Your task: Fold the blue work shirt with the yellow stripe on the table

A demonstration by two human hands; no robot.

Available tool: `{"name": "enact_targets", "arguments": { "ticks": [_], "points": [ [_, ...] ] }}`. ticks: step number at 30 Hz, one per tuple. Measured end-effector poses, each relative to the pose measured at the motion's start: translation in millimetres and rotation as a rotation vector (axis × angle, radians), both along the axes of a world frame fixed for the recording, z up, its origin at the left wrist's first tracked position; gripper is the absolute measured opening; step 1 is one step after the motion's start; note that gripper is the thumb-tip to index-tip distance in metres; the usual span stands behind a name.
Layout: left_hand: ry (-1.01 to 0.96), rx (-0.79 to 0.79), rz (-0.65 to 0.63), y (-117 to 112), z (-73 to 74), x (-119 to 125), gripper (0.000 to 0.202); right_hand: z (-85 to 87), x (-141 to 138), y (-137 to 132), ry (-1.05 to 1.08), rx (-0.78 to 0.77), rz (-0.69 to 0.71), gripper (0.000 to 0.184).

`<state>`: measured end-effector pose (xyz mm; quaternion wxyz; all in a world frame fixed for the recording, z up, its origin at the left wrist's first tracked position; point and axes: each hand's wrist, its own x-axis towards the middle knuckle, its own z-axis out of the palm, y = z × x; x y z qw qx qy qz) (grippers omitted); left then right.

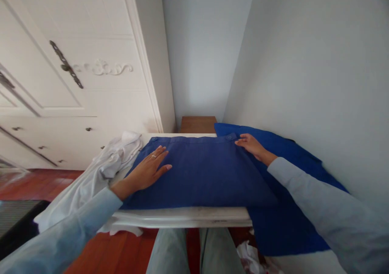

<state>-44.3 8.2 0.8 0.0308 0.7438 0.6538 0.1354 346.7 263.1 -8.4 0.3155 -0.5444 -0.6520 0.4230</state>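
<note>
A dark blue skirt (197, 172) lies spread flat on a white table, its waistband with a button near each end along the far side. My left hand (148, 169) rests palm down on its left part, fingers stretched out and thumb apart, a ring on one finger. At the far right corner of the waistband is my right hand (252, 145), its fingers loosely bent and slightly apart at the skirt's edge. Whether they touch the cloth there is hard to tell. A brighter blue cloth (291, 221) lies partly beneath the skirt and hangs over the table's front right.
White crumpled cloth (109, 164) drapes over the table's left side. The table's front edge (182, 217) is close to my legs. A white wardrobe (106, 99) stands left, a grey wall (304, 71) right, and a brown wooden box-like piece (198, 125) behind.
</note>
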Motion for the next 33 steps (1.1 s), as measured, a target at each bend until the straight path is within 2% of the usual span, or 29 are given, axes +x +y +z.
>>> {"name": "enact_targets", "arguments": {
  "ticks": [2, 5, 10, 13, 16, 21, 24, 28, 30, 33],
  "points": [
    [0.006, -0.003, -0.012, -18, -0.4, 4, 0.068, 6.3, 12, -17, -0.019, -0.030, 0.020, 0.061],
    [0.007, 0.020, 0.038, -40, -3.9, 2, 0.068, 16.3, 33, -45, -0.022, -0.091, 0.044, 0.064],
    [0.002, 0.089, 0.132, -69, -22.8, -11, 0.066, 27.8, 66, -93, 0.024, -0.299, 0.098, 0.067],
    [0.036, 0.064, 0.139, -81, -37.3, -14, 0.065, 24.6, 79, -114, 0.009, -0.346, 0.142, 0.069],
    [0.100, 0.052, 0.141, -85, -48.1, -10, 0.064, 16.6, 86, -126, 0.031, -0.308, 0.175, 0.071],
    [0.168, 0.092, 0.159, -87, -54.8, -2, 0.063, 10.0, 94, -129, 0.063, -0.263, 0.119, 0.060],
    [0.154, 0.069, 0.165, -87, -53.2, -2, 0.063, 12.6, 93, -127, -0.019, -0.112, 0.077, 0.045],
    [0.110, 0.064, 0.163, -77, -37.0, 5, 0.057, 22.5, 69, -128, -0.176, 0.282, 0.043, 0.028],
    [0.086, 0.139, 0.112, -64, -25.7, 20, 0.057, 28.1, 40, -138, -0.201, 0.428, 0.115, 0.027],
    [0.058, 0.189, -0.010, -41, -17.6, 51, 0.057, 31.3, -22, -168, -0.121, 0.548, 0.420, 0.033]
  ]
}}
